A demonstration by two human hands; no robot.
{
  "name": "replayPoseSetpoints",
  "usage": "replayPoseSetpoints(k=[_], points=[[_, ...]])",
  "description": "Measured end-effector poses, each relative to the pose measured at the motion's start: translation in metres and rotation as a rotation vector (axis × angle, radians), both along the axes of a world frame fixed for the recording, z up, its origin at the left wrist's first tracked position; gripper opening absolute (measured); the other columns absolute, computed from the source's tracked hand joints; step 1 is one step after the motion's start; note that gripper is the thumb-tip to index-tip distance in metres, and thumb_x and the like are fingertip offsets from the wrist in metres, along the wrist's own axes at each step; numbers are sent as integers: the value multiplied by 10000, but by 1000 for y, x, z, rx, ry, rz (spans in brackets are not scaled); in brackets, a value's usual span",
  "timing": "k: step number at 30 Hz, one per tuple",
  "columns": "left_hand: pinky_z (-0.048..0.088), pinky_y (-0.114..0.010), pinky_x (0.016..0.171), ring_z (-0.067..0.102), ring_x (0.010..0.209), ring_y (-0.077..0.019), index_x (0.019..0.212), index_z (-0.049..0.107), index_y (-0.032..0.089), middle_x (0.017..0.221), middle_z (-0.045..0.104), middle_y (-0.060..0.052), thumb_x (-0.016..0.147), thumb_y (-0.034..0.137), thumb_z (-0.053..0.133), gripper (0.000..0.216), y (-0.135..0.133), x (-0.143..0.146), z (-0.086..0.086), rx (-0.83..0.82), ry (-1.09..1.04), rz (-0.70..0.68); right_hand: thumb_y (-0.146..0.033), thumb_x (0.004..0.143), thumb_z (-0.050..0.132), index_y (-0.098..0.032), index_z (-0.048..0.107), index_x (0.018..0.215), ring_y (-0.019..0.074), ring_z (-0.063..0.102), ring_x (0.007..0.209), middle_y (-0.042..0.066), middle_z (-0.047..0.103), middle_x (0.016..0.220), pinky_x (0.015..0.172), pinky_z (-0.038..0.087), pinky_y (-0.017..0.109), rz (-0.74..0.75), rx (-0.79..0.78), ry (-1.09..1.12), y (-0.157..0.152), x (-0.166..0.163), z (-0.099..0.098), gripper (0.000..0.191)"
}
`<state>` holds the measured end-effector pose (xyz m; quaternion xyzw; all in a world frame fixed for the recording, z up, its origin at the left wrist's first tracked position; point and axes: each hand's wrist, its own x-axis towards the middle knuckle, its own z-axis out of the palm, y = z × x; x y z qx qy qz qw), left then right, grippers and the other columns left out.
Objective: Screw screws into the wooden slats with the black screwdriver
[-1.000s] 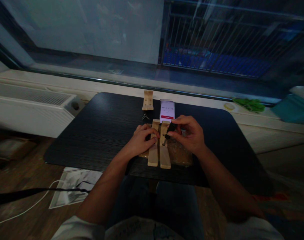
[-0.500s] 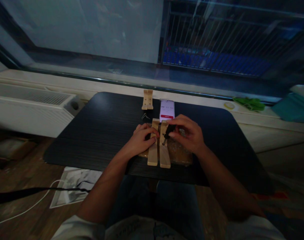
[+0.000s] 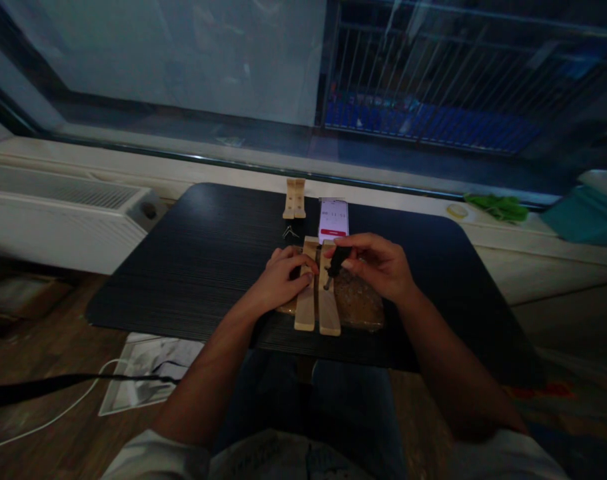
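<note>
Two pale wooden slats lie side by side over a brown cork board on the dark table. My left hand presses down on the left slat with its fingers curled over it. My right hand pinches a small black-handled screwdriver. Its tip stands on the right slat.
A lit phone lies just behind the slats. Farther back sit a second pair of wooden pieces and some small metal screws. A white radiator stands at the left. Green and teal items rest on the sill at the right.
My right hand has turned slightly on the screwdriver, its fingers shifting round the handle. The left hand and the slats have stayed in place.
</note>
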<state>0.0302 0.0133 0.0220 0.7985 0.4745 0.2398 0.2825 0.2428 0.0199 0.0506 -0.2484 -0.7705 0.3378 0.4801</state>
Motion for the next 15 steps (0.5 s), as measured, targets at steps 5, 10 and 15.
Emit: replayPoseSetpoints(k=[5,10,15], points=[[361,-423,966,497,1036,-240,927,685,218,1027,594,-32,849,170,573,144,0,0,-1,18,-9,-11,-194,799,715,-355,687,1092,78,518,591,-37,682,855,555,432,240,-19,39,43,2,-2,-3,336],[357,-421,967,494,1029,-238,921,684,215,1015,602,-31,844,163,577,142,1,0,-1,10,-4,-14,-220,780,743,-337,678,1068,79,470,556,-53,596,738,507,392,227,-37,86,90,4,-8,-4,318],[370,-418,961,488,1016,-239,921,687,224,989,582,-29,842,173,584,140,0,0,0,3,-2,3,-221,771,755,-337,658,1073,71,444,538,-58,537,744,484,373,219,-62,149,97,4,-11,-4,338]])
